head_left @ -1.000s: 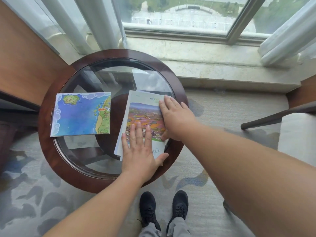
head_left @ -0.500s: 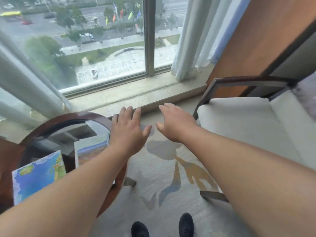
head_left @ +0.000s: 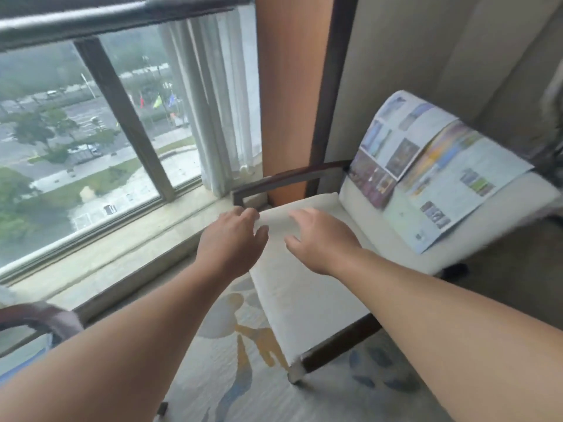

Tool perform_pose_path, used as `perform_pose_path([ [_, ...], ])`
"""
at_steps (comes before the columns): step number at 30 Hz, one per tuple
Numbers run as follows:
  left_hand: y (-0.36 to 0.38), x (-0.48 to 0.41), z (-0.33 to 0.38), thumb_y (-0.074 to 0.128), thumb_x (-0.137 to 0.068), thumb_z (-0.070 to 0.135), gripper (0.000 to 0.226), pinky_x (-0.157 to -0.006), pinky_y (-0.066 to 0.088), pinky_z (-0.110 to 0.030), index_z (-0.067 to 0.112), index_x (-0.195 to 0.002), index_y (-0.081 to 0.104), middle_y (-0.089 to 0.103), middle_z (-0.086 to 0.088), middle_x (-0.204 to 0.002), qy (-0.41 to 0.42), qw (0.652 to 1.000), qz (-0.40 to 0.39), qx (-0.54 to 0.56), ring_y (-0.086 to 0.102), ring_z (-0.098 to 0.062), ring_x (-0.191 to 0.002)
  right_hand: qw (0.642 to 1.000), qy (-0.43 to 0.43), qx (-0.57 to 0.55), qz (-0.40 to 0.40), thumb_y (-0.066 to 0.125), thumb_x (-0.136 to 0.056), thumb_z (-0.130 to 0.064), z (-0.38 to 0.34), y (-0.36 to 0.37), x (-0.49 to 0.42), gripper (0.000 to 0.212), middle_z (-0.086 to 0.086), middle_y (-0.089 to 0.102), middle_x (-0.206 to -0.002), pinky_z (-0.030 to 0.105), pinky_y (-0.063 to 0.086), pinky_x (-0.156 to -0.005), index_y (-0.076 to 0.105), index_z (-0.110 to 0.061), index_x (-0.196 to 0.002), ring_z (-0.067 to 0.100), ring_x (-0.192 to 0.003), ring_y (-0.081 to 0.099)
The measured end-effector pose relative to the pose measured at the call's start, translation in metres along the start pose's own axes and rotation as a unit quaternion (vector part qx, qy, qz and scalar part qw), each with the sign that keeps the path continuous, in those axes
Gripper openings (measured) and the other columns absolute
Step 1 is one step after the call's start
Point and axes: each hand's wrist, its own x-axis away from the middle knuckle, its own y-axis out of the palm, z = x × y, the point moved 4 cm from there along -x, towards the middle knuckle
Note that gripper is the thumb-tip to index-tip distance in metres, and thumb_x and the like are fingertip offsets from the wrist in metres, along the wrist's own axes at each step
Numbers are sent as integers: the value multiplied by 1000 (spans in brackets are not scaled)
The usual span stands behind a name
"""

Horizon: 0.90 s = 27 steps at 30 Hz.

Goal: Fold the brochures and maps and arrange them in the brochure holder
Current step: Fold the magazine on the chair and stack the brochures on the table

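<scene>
A large unfolded brochure [head_left: 426,175] with photos and a pale map side lies spread over the back and seat of a white cushioned chair [head_left: 304,287] at the right. My left hand [head_left: 233,239] and my right hand [head_left: 316,239] hover side by side above the front of the chair seat. Both are empty with fingers apart, and they are well short of the brochure. No brochure holder is in view.
The dark wooden rim of the round table [head_left: 39,318] shows at the lower left edge. A window [head_left: 91,147] with a stone sill and white curtains [head_left: 213,102] fills the left. A wooden panel [head_left: 289,86] stands behind the chair's armrest.
The view has swung right, away from the glass table with its two folded maps and onto the chair. Both hands left the folded brochure and moved out over the chair seat.
</scene>
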Motion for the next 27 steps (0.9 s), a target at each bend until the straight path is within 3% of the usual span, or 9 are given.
perform_pose_path([
  [9, 3, -74, 184, 40, -96, 43, 31, -73, 43, -35, 19, -101, 59, 60, -2, -108, 125, 992, -1, 15, 57, -27, -103, 990, 132, -11, 48, 44, -94, -38, 170, -94, 29, 38, 3, 53, -132, 42, 51, -87, 55, -20, -126, 29, -109, 56],
  [20, 43, -152, 317, 41, -98, 44, 38, -72, 37, -32, 19, -120, 58, 61, -4, -120, 242, 969, -35, 47, 59, -28, -109, 961, 259, 22, 97, 47, -95, -36, 305, -157, 32, 40, 5, 53, -132, 37, 48, -85, 55, -18, -130, 27, -115, 54],
  [27, 89, -189, 374, 41, -98, 46, 39, -73, 42, -31, 22, -123, 58, 61, 0, -120, 240, 967, -64, 48, 59, -25, -106, 935, 339, 31, 96, 58, -90, -45, 407, -172, -2, 49, 9, 47, -135, 41, 43, -96, 49, -18, -130, 32, -123, 47],
])
